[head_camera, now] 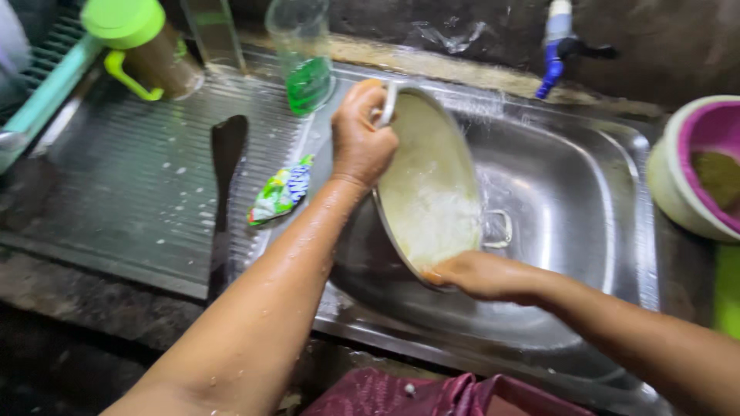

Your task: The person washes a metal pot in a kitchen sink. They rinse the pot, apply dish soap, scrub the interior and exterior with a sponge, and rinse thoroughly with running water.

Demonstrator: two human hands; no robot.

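- pot (428, 185) tilted in the steel sink (586, 185), soapy white inside
- left hand (361, 142) fingers wrap its rim at 11 o'clock; right hand (482, 276) fingers pressed together at its lower edge
- wet ribbed drainboard (131, 177), dim grimy wall

sink (617, 177): right of drainboard (139, 185), holds tilted pot (428, 185)
left hand (361, 142): on pot's far rim
right hand (482, 276): at pot's near rim
tap (556, 46): behind sink
drainboard: knife (225, 192), sachet (281, 191) on it; bottle (307, 58), jug (142, 46) at back
bowl (694, 166): right of sink
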